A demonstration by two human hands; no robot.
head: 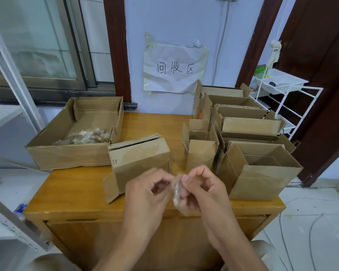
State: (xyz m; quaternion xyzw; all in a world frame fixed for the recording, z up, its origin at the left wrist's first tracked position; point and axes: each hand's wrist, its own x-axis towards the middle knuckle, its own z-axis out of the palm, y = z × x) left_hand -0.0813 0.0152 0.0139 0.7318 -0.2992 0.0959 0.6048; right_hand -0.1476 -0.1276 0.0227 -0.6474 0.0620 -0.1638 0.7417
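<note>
Both of my hands are raised over the front edge of a wooden table. My right hand pinches a crumpled piece of clear tape between thumb and fingers. My left hand has its fingers curled and touches the same tape at its upper left edge. Just behind my hands stands a small closed cardboard box with a loose flap hanging at its lower left. A wide shallow cardboard tray at the left holds a heap of crumpled clear tape.
Several open, empty cardboard boxes crowd the table's right side up to the wall. A paper sign is taped to the wall. A white wire rack stands at the right; a metal shelf is at the lower left.
</note>
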